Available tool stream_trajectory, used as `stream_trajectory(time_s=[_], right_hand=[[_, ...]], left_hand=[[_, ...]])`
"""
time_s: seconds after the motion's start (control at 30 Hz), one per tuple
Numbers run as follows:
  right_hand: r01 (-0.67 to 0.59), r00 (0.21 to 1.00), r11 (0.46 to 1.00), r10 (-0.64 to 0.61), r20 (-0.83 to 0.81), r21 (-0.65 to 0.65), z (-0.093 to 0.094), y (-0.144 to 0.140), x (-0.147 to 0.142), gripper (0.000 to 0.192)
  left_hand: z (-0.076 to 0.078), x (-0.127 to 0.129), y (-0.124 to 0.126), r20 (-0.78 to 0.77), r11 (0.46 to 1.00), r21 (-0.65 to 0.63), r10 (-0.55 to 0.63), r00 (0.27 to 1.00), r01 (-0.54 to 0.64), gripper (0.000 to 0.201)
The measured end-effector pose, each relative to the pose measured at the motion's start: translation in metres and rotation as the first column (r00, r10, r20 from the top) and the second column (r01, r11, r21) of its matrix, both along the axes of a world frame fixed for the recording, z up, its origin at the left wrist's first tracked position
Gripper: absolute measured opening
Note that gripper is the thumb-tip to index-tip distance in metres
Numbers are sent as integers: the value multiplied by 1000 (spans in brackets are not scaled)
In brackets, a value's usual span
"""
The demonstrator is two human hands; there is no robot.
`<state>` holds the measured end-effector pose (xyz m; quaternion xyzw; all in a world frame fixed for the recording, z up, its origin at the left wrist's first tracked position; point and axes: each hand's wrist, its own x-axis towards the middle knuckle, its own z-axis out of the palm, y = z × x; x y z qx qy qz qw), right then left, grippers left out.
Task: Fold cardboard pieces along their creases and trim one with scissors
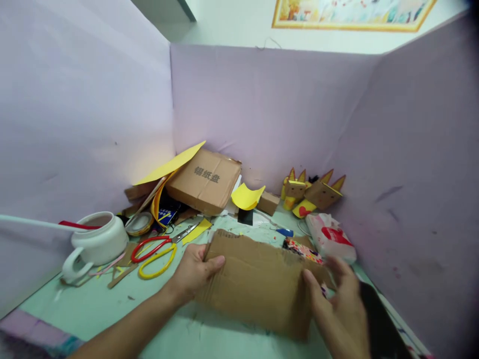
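A rectangular piece of brown cardboard (258,284) with a rough, torn upper edge is held just above the table, tilted toward me. My left hand (196,271) grips its left side, thumb on the front face and fingers behind. At its right edge is my right hand (340,304), slightly blurred. That thumb rests against the cardboard, while the other fingers are spread away from it. Left of my left hand lie scissors (159,254) with one red and one yellow handle, blades slightly apart. Behind the cardboard, a colourful patterned packet (305,250) is partly hidden.
A white mug-like pot (99,239) with a pale stick across it stands left. Behind are a cardboard box (205,182), yellow paper (247,196), a blue-handled tool (285,232) and cardboard figures (318,194). A red-and-white package (331,237) lies right. Lilac panels (262,99) enclose three sides.
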<state>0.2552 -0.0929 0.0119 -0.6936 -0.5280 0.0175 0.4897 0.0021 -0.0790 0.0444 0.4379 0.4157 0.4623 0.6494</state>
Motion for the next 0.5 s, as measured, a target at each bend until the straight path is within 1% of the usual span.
stream_trajectory(time_s=[0.03,0.07,0.1,0.13,0.17,0.2,0.23,0.27,0.3,0.33,0.37,0.4,0.43,0.47,0.5], right_hand=[[67,994,997,-71,85,47,15,-1,0,71],[60,981,988,-84,172,139,30,-1,-2,69],[-58,963,977,1,269,206,45,-1,-7,60],[-209,926,955,125,355,210,59,0,-13,48],[-339,877,926,247,413,165,70,2,-20,38],[-428,832,901,365,417,64,77,6,-28,34],[-480,803,876,456,383,-37,82,11,-35,32],[-524,774,837,545,321,-157,83,17,-41,31],[-564,752,781,620,225,-268,81,24,-46,29],[-603,732,718,671,118,-348,77,31,-50,28],[-640,712,659,702,16,-396,70,37,-52,29],[-669,699,618,712,-67,-414,63,42,-52,32],[-686,695,601,708,-127,-409,55,45,-52,35],[-692,700,605,695,-164,-393,48,48,-50,36],[-691,708,616,683,-182,-377,41,49,-48,36]], left_hand=[[3,4,1,-13,1000,6,-13,1000,13,38],[6,7,2,-27,1000,10,-29,999,30,36],[9,10,3,-44,999,13,-45,998,46,34],[12,13,3,-62,998,18,-61,996,63,33],[14,17,4,-84,997,24,-76,994,78,32],[15,20,4,-107,995,33,-89,990,93,32],[16,23,5,-133,993,43,-103,986,110,32],[16,26,6,-160,990,53,-119,980,129,34],[15,28,8,-191,987,61,-137,972,151,35],[15,29,10,-229,981,66,-161,960,180,37],[14,28,13,-276,976,70,-180,944,207,40],[14,24,16,-334,971,75,-189,923,226,44],[14,17,20,-404,969,84,-180,897,232,49],[15,7,24,-482,971,103,-142,865,217,54],[15,-6,27,-567,974,133,-78,820,184,57]])
